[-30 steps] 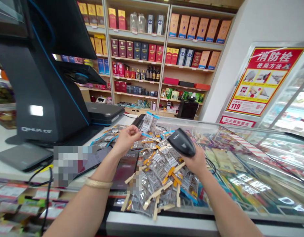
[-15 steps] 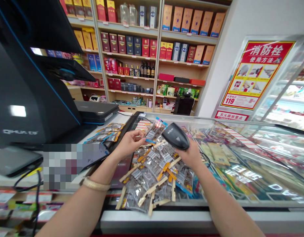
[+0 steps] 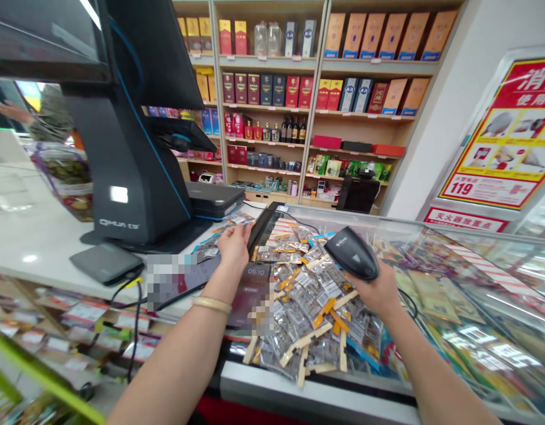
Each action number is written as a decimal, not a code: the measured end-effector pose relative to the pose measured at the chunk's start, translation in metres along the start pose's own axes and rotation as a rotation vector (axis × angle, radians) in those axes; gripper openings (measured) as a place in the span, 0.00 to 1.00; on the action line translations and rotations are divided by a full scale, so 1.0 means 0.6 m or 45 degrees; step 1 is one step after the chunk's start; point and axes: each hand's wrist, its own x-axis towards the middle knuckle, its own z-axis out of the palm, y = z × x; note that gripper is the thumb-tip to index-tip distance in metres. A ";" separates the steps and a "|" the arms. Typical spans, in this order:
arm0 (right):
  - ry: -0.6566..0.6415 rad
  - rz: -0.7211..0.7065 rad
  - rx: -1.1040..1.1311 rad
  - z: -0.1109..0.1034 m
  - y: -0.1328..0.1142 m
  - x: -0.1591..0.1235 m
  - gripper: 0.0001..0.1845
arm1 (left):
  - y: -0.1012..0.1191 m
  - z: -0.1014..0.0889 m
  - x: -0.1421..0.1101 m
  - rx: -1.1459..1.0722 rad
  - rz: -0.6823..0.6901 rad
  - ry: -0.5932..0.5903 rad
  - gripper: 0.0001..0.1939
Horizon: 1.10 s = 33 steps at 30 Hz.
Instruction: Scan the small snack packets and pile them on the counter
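Note:
My right hand [image 3: 378, 286] is wrapped round a black handheld barcode scanner [image 3: 352, 252], held above a heap of small clear packets [image 3: 305, 295] with orange, blue and tan edges. The heap lies on the glass top of a display case [image 3: 436, 248]. To its left, my left hand [image 3: 234, 245] is over a smaller group of similar packets [image 3: 205, 247] on the white counter. Its thumb and fingertips are drawn together, and what is between them cannot be made out. A pale bangle [image 3: 212, 304] circles the left wrist.
Two phones lie by my left forearm, one dark phone [image 3: 250, 289] showing 05:10 and another phone [image 3: 183, 285]. A cash register terminal [image 3: 134, 177] and a grey box [image 3: 106, 262] with cables stand left. Behind are shelves [image 3: 272, 56] of boxed bottles. A person's arm [image 3: 22, 115] shows far left.
My left hand has moved left from the large heap to the smaller packet group. The view has turned left, bringing more counter into sight. My right hand keeps hold of the scanner.

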 end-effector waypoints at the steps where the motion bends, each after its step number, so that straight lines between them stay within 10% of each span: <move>1: 0.005 -0.004 -0.001 0.000 0.000 0.000 0.09 | 0.002 -0.002 0.006 -0.024 0.009 0.064 0.13; 8: 0.017 -0.016 -0.033 0.001 0.001 -0.001 0.10 | -0.009 -0.014 0.016 0.254 -0.063 -0.092 0.09; 15: -0.008 -0.020 -0.020 0.000 0.004 -0.002 0.10 | -0.033 -0.028 -0.017 1.834 0.306 -0.834 0.15; 19: -0.002 -0.026 -0.022 0.000 0.001 0.000 0.09 | -0.039 -0.025 -0.037 2.204 0.386 -1.040 0.20; 25: -0.008 -0.008 -0.035 0.000 0.000 0.000 0.11 | -0.049 -0.016 -0.048 2.175 0.330 -0.985 0.14; 33: -0.013 -0.009 -0.021 -0.001 0.002 -0.002 0.10 | -0.032 -0.005 -0.059 1.371 0.006 -0.711 0.05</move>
